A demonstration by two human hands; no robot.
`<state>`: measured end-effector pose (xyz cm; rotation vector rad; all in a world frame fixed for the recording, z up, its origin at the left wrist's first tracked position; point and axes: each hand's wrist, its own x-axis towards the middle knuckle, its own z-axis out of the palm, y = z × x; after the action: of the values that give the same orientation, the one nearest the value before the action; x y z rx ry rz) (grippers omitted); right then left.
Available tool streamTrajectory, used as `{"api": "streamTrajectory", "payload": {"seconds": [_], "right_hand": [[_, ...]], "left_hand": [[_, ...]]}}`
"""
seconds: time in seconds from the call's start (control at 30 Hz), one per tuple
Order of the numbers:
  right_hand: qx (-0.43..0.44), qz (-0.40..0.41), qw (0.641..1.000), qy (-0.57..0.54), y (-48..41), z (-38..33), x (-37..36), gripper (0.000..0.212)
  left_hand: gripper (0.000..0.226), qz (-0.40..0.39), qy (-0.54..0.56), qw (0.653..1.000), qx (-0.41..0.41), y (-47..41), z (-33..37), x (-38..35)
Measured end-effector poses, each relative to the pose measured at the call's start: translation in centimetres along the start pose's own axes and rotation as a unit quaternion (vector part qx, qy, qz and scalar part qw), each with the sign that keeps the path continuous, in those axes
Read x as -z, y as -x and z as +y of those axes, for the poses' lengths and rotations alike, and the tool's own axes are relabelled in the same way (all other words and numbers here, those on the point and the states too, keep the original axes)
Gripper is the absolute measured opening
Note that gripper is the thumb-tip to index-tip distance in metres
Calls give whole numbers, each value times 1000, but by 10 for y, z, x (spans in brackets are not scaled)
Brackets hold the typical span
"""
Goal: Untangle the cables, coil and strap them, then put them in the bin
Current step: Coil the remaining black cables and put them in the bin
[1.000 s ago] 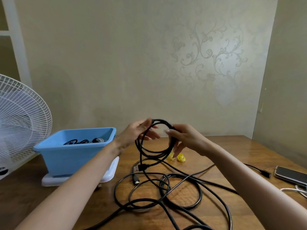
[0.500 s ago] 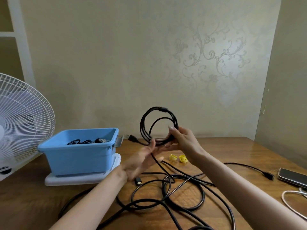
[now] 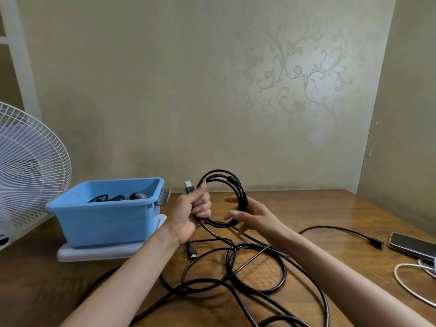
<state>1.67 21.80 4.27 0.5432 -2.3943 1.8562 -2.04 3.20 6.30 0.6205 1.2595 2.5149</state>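
A: Stage?
B: Coiling. Left hand point(image 3: 191, 215) grips the coil point(image 3: 238, 192) above the table point(image 3: 318, 208); right hand point(image 3: 250, 215), fingers relaxed, steadies it.
A: Remaining?
B: Apparently strapping, binning, and the tangle point(image 3: 259, 274). Bin point(image 3: 103, 215) holds some cables.

The bin point(image 3: 103, 223) sits near the table's point(image 3: 318, 208) left edge, a fan point(image 3: 30, 166) further left. Loose cables point(image 3: 231, 260) sprawl along the near edge (coil point(image 3: 243, 199) held above them), and a phone point(image 3: 412, 246) lies at the right edge.
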Motion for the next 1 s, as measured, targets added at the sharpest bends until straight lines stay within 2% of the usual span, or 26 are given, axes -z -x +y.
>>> {"api": "streamTrajectory", "payload": {"seconds": [0.07,0.1,0.17,0.2,0.27,0.37,0.43,0.5,0.63,0.73,0.8,0.9,1.0], "right_hand": [[-11,-89,996,2,4,9,-2,56],[-26,-139,990,14,6,13,-5,58],[-47,-210,975,57,7,20,-9,36],[-43,-213,973,75,7,23,-8,21],[-24,-156,981,109,2,29,1,5],[-4,32,984,173,-3,40,27,6],[-14,148,975,164,-4,43,43,10],[-24,200,963,182,-5,41,54,12],[22,194,952,236,-12,22,60,21],[102,136,960,223,-14,2,53,22],[126,86,978,144,-13,-12,43,24],[113,28,993,-17,-11,-32,26,31],[142,45,989,4,-11,-44,10,28]], "left_hand": [[31,32,-19,998,-40,-4,7,-2],[35,46,-22,997,-51,-6,11,-4],[38,43,-31,997,-60,-10,20,-5],[38,34,-40,997,-61,-11,24,-4],[35,12,-50,997,-57,-10,34,0],[37,-18,-31,998,-53,-9,52,18],[44,-38,-17,999,-27,-8,61,30],[49,-34,-12,999,17,-5,63,37],[32,20,-99,991,93,-1,48,37],[27,2,-187,973,137,1,34,29],[30,-23,-253,958,135,4,26,21],[34,-75,-343,930,111,8,16,6],[31,-96,-436,893,54,11,14,-10]]}}
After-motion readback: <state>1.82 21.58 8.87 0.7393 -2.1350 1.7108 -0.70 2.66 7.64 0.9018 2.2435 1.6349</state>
